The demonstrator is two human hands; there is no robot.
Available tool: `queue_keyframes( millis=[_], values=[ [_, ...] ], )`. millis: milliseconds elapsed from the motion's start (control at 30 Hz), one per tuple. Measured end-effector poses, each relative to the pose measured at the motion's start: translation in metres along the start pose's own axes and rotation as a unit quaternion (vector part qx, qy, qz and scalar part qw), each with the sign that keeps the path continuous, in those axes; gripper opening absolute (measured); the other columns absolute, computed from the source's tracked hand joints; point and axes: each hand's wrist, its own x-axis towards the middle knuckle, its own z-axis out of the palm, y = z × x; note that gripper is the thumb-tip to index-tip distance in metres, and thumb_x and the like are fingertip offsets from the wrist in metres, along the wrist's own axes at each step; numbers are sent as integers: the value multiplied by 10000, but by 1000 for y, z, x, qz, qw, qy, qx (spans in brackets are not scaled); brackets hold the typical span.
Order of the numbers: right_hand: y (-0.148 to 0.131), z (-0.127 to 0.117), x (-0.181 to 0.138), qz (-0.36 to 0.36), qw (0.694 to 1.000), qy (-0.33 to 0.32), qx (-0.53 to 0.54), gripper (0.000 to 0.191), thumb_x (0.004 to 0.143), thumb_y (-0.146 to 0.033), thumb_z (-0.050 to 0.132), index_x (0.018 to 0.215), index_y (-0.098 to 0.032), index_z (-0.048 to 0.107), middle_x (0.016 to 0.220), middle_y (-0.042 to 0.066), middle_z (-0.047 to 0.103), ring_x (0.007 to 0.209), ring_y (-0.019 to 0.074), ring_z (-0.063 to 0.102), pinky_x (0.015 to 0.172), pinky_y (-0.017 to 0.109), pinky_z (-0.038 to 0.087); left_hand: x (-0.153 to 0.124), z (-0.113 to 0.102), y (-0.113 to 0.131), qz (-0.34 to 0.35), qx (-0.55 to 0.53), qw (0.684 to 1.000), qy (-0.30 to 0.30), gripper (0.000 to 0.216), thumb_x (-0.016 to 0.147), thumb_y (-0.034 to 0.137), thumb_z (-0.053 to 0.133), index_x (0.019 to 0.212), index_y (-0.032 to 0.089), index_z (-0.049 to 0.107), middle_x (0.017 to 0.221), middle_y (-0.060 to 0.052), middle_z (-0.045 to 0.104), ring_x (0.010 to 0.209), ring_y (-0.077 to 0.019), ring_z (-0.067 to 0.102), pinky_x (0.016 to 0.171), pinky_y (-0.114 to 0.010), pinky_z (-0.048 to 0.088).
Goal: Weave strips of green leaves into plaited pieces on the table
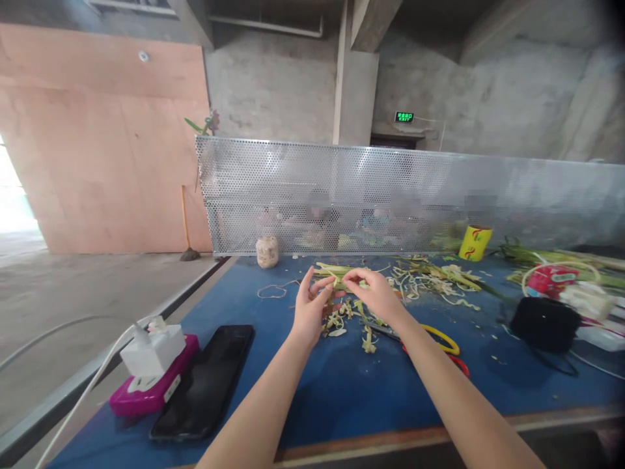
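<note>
Over the blue table point(332, 397), both my hands meet at a small pale-green plant piece. My left hand point(307, 309) is curled with thumb and fingertips closed on the plant piece point(338, 282). From the other side, my right hand point(375, 293) pinches it too, thumb against index finger. Its exact kind is too small to tell. Just behind my hands lie pale-green stalks point(332, 268). Loose plant scraps point(370, 342) are scattered below and around them. Scissors with yellow and red handles point(442, 337) lie partly hidden behind my right forearm.
At left are a black phone point(205, 384), a magenta power strip point(141, 400) and a white plug point(156, 355). A whitish roll point(267, 251) and yellow roll point(475, 243) stand before a perforated metal screen point(283, 169). More trimmings point(439, 273) and a black object point(544, 326) lie right.
</note>
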Motion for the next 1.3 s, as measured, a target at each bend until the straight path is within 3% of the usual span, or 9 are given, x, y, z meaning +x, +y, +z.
queue_keyframes(
  millis=[133, 233, 500, 600, 733, 833, 1000, 1100, 1300],
  values=[
    [8, 6, -4, 6, 999, -1, 52, 113, 764, -246, 497, 768, -189, 594, 774, 23, 631, 745, 156, 568, 700, 284, 426, 5, -3, -5, 14, 0, 1000, 14, 836, 672, 134, 665, 1340, 223, 172, 1203, -151, 507, 805, -203, 639, 544, -267, 532],
    [13, 6, -5, 27, 996, -14, 85, 117, 775, -260, 490, 791, -192, 584, 783, 22, 628, 753, 158, 575, 681, 287, 425, 8, -5, -8, 7, 11, 1000, 2, 779, 660, 141, 678, 1312, 163, 252, 1041, -133, 601, 815, -215, 636, 543, -258, 525],
    [18, -1, -8, 21, 994, -29, 103, 89, 786, -241, 486, 801, -203, 565, 820, 20, 609, 806, 157, 565, 738, 311, 415, 10, -6, -7, 56, 73, 996, -6, 883, 634, 122, 692, 1345, 191, 174, 902, -58, 640, 679, -119, 600, 534, -217, 485],
    [17, -4, -10, -12, 994, -8, 110, 70, 776, -242, 513, 807, -211, 567, 840, 16, 597, 834, 153, 547, 778, 314, 407, 6, -3, -1, 115, 140, 982, -48, 823, 671, 146, 662, 1344, 197, 191, 805, -24, 638, 703, -118, 594, 595, -224, 481],
    [11, -9, -13, -41, 989, 13, 138, 69, 773, -218, 521, 811, -217, 579, 833, 9, 587, 840, 144, 538, 798, 306, 405, 1, 2, 6, 235, 235, 939, -88, 793, 698, 113, 620, 1347, 249, 185, 806, -8, 624, 838, -140, 585, 780, -298, 469],
    [8, -11, -15, -56, 983, 24, 173, 97, 770, -191, 520, 842, -221, 577, 862, 10, 584, 860, 141, 536, 801, 301, 408, -1, 3, 7, 272, 259, 920, -109, 786, 704, 98, 604, 1346, 261, 181, 800, -4, 611, 832, -145, 581, 808, -333, 466],
    [6, -14, -15, -75, 983, -1, 170, 150, 774, -187, 518, 885, -242, 604, 915, 11, 608, 917, 158, 540, 834, 344, 400, 0, 2, 5, 285, 260, 912, -139, 842, 701, 88, 599, 1363, 273, 112, 792, 2, 576, 813, -138, 564, 813, -334, 468],
    [2, -15, -15, -99, 985, 9, 139, 117, 789, -223, 519, 825, -251, 626, 857, 4, 624, 893, 160, 551, 835, 359, 400, 1, 1, 5, 287, 260, 914, -120, 862, 676, 76, 616, 1356, 306, 140, 796, 9, 527, 806, -132, 546, 815, -316, 465],
    [-1, -17, -15, -130, 987, 7, 98, 122, 785, -244, 543, 839, -297, 638, 834, -10, 639, 870, 164, 561, 831, 377, 407, -1, 3, 7, 212, 222, 944, -118, 832, 658, 94, 632, 1344, 278, 200, 757, 12, 529, 754, -128, 541, 735, -279, 474]
  ],
)
